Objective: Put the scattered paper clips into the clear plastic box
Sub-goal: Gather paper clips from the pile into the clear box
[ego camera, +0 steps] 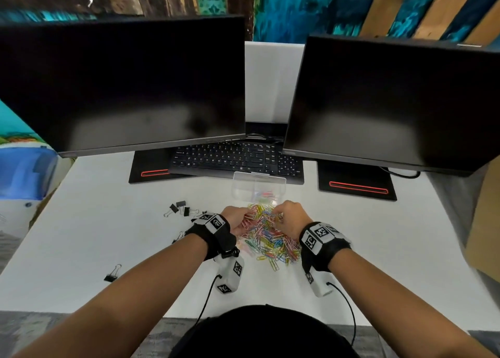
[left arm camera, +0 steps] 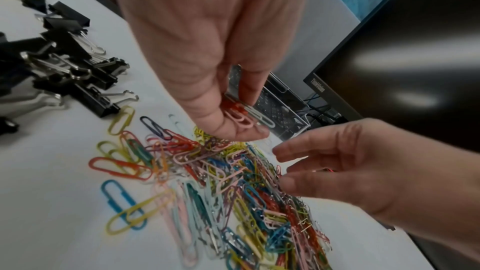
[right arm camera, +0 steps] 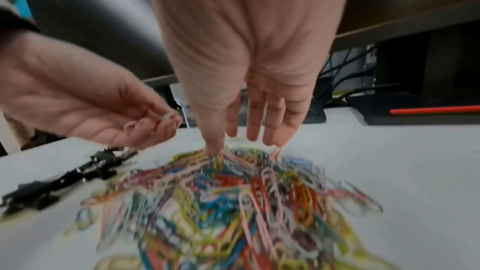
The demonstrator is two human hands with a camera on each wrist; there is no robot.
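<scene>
A heap of coloured paper clips (ego camera: 267,240) lies on the white desk (ego camera: 108,236) between my hands. Just beyond it stands the clear plastic box (ego camera: 258,187), open, with a few clips inside. My left hand (ego camera: 236,219) is at the heap's far left edge. In the left wrist view the left hand (left arm camera: 241,116) pinches a few red, pink and white clips (left arm camera: 240,115) between thumb and fingers, just above the heap. My right hand (ego camera: 288,214) is over the heap's far right. Its fingers (right arm camera: 255,128) point straight down, tips touching the paper clips (right arm camera: 233,192).
Several black binder clips (ego camera: 180,208) lie left of the heap, and one more binder clip (ego camera: 112,273) sits near the front left. A black keyboard (ego camera: 238,157) is right behind the box. Two dark monitors (ego camera: 121,87) (ego camera: 392,100) stand on bases behind it.
</scene>
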